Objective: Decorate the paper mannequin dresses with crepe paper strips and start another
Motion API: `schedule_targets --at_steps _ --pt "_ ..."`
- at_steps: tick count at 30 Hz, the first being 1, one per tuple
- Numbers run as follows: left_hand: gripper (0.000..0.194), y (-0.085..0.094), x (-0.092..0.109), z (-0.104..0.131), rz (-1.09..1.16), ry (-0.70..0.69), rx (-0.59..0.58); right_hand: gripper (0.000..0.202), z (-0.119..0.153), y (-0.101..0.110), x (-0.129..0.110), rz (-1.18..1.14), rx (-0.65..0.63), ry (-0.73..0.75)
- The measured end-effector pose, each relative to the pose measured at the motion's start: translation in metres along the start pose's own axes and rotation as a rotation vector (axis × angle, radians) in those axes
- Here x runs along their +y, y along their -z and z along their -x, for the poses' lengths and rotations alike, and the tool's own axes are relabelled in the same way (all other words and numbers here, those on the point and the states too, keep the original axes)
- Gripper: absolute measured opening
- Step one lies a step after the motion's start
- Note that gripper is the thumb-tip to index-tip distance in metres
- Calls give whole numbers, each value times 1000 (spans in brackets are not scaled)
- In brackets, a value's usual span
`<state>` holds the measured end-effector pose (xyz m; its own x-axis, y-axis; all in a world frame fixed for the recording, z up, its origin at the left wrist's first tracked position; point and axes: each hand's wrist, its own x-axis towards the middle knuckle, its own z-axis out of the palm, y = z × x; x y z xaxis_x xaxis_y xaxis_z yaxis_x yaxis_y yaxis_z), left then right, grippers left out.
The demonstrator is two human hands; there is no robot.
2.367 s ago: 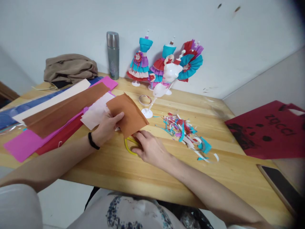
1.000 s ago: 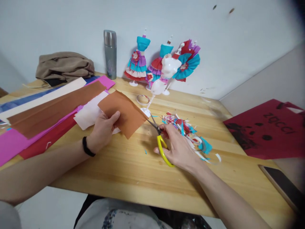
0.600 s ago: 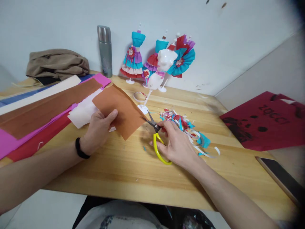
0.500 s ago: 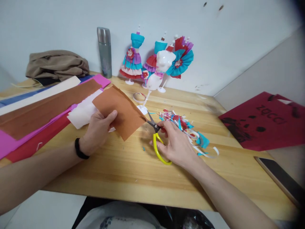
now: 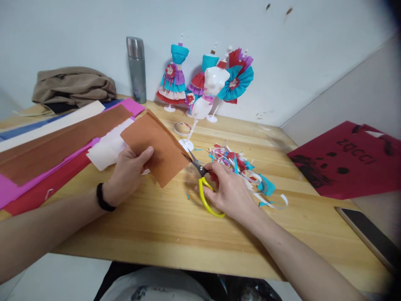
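Note:
Between thumb and fingers, my left hand (image 5: 133,169) pinches a folded piece of brown crepe paper (image 5: 156,146), held above the table. My right hand (image 5: 227,186) is closed round the yellow handles of a pair of scissors (image 5: 202,169). The blades are a little apart, with their tips at the paper's right-hand corner. Behind the scissors stands a bare white mini mannequin (image 5: 216,81) with a pink band at its waist. White paper (image 5: 108,148) lies beneath and beside my left hand.
Coloured paper sheets (image 5: 72,142) lie at left near a brown cloth (image 5: 75,85) and a flask (image 5: 137,71). Dressed mini mannequins (image 5: 175,79) line the wall. Paper scraps (image 5: 232,159) lie beyond my right hand. A red bag (image 5: 347,163) and a phone (image 5: 366,234) are at right.
The scissors have shifted slightly left and turned, and their blades are closer together at the paper's corner. My left hand keeps hold of the brown paper.

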<state>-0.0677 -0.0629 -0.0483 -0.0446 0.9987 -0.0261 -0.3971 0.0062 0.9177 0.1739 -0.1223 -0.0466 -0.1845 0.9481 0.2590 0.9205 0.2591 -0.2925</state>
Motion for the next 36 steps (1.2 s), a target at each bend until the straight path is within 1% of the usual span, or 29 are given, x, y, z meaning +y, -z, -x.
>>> schedule_targets --at_steps 3,7,14,22,28,33,36 --pt "32 1 0 0 -35 4 -1 29 1 -1 1 -6 7 16" --pt "36 1 1 0 -56 7 -2 26 0 -1 3 -20 14 47" --pt "36 0 2 1 -38 26 1 24 0 0 4 3 -5 35" --pt "38 2 2 2 -60 45 -10 20 1 -1 4 24 23 54" --pt "42 1 6 4 -91 70 5 21 1 -1 3 45 3 37" --pt "37 3 1 2 -95 51 27 18 1 2 -1 -30 -35 48" --pt "36 4 -3 0 -70 35 22 26 1 5 -4 -74 -67 45"
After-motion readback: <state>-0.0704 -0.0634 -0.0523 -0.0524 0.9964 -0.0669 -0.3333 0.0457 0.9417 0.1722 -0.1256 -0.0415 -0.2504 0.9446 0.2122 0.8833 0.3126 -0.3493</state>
